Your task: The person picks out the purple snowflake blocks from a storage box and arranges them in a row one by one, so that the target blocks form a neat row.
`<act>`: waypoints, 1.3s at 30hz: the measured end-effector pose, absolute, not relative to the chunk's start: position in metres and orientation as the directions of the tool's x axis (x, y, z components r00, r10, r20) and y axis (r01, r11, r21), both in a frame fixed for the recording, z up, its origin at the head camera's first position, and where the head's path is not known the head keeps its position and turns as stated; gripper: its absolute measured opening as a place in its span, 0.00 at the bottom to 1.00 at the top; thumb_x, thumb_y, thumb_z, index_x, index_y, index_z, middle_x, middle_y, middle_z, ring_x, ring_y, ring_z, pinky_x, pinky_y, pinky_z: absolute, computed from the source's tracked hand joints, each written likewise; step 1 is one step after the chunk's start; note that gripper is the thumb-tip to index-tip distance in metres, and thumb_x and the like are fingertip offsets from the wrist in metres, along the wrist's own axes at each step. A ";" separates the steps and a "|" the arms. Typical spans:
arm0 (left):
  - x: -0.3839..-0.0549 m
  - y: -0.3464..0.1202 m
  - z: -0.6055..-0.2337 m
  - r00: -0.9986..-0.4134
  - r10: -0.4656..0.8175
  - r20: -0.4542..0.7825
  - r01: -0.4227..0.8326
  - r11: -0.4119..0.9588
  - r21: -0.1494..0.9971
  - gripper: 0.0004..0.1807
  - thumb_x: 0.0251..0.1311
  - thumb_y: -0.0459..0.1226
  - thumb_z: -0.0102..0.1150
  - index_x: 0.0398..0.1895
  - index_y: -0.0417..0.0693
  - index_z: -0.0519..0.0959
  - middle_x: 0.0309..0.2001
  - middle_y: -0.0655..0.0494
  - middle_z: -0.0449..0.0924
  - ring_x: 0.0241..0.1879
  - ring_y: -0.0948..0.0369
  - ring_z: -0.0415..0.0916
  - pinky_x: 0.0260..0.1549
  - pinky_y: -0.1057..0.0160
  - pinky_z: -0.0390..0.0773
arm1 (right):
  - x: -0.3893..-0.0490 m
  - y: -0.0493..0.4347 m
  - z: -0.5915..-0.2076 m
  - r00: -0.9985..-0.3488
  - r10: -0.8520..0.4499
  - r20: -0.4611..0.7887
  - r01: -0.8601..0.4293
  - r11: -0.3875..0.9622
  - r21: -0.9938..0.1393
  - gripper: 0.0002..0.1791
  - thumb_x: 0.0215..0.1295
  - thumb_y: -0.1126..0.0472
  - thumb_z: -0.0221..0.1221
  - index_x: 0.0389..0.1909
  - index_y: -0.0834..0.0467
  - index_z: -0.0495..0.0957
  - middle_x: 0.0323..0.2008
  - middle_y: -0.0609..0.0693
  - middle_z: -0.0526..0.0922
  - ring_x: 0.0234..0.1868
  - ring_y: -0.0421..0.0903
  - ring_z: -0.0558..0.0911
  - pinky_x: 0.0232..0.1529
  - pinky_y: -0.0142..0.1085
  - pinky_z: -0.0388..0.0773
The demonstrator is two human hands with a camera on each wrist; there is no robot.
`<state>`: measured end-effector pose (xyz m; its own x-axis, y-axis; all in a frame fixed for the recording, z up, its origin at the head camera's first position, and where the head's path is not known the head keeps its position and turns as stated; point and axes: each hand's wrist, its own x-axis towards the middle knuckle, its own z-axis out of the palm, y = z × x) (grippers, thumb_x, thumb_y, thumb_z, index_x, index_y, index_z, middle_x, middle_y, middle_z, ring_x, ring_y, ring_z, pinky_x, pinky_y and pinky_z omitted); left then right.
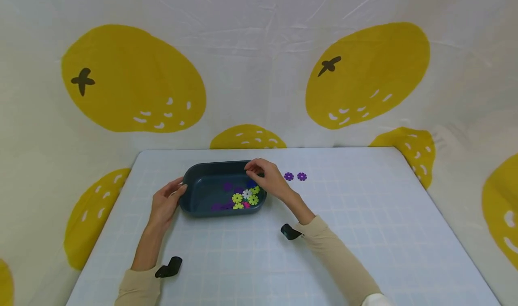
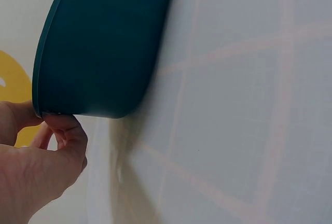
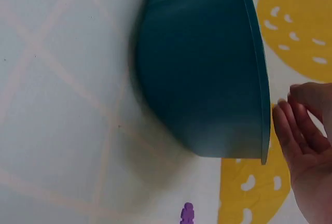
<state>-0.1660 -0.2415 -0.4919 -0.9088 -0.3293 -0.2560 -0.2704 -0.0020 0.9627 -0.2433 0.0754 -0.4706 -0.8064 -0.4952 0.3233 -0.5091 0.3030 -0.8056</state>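
Tray (image 1: 206, 191), partly hidden behind right hand (image 1: 267, 176)
Left hand (image 1: 164, 202) pinches its rim (image 2: 37, 79); right fingers (image 3: 285, 125) half-curled (whether holding anything, cannot tell).

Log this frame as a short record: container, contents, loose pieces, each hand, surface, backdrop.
Container: dark teal, rounded-corner rectangular tray
Contents: small notched, flower-shaped discs in yellow-green, purple, white, pink and blue, mostly toward the tray's right end
Loose pieces: two purple flower-shaped discs, right of the tray
Left hand: holds the tray's left end at the rim
Right hand: above the tray's right end, no disc visible in it
Surface: pale, grid-patterned tabletop
Backdrop: whitish sheet with yellow fruit print
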 end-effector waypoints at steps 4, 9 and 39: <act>-0.167 -0.241 -0.493 -0.911 -0.325 -0.254 -0.267 -0.002 0.964 0.27 0.71 0.39 0.64 0.70 0.43 0.74 0.45 0.63 0.76 0.43 0.70 0.73 0.41 0.74 0.76 | -0.243 0.066 -0.473 -0.771 -0.538 0.340 -0.549 0.291 -0.784 0.09 0.71 0.71 0.61 0.50 0.67 0.80 0.45 0.59 0.84 0.44 0.51 0.82 0.51 0.41 0.82; -0.168 -0.242 -0.494 -0.911 -0.327 -0.252 -0.264 -0.007 0.964 0.27 0.70 0.39 0.65 0.70 0.43 0.74 0.45 0.62 0.76 0.43 0.68 0.74 0.39 0.74 0.76 | -0.245 0.057 -0.477 -0.717 -0.592 0.368 -0.613 0.285 -0.737 0.09 0.70 0.73 0.62 0.50 0.69 0.80 0.45 0.60 0.83 0.43 0.50 0.83 0.48 0.37 0.82; -0.168 -0.241 -0.494 -0.906 -0.329 -0.268 -0.293 0.029 0.956 0.27 0.72 0.42 0.63 0.71 0.47 0.74 0.53 0.56 0.74 0.47 0.67 0.72 0.45 0.73 0.75 | -0.234 0.037 -0.490 -0.700 -0.696 0.159 -0.698 0.620 -0.359 0.12 0.70 0.65 0.66 0.52 0.57 0.84 0.50 0.51 0.84 0.53 0.48 0.82 0.55 0.40 0.79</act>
<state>-0.1680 -0.2413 -0.4935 -0.9056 -0.3288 -0.2678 -0.2932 0.0295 0.9556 -0.2345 0.0370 -0.4902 -0.7000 -0.6961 0.1592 -0.6979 0.6197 -0.3590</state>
